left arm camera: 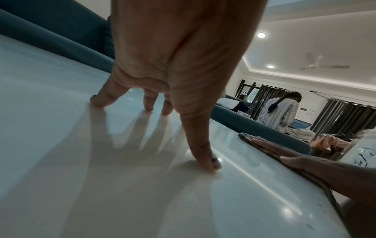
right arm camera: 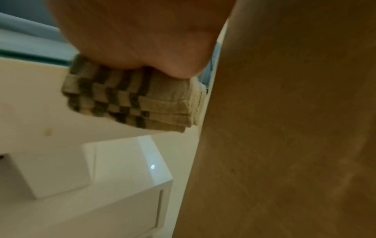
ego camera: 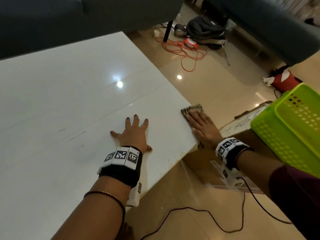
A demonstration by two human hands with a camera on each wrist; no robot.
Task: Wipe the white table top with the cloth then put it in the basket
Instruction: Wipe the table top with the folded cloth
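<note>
A glossy white table top [ego camera: 69,94] fills the left of the head view. My right hand [ego camera: 200,125] lies flat with straight fingers on a folded checked brown cloth [ego camera: 194,108] at the table's right edge; part of the cloth [right arm camera: 130,99] hangs over the edge under the palm. From the left wrist view the cloth [left arm camera: 247,138] shows beneath those fingers. My left hand [ego camera: 134,132] rests spread on the table, fingertips [left arm camera: 97,100] down, holding nothing. A lime green basket [ego camera: 284,129] stands on a cardboard box to the right.
The cardboard box [ego camera: 230,163] sits close beside the table's right edge. Dark blue sofas [ego camera: 86,16] border the far side. An orange cable [ego camera: 187,52], a backpack [ego camera: 206,30] and a red bag [ego camera: 285,80] lie on the tiled floor. A black cable [ego camera: 199,215] trails near me.
</note>
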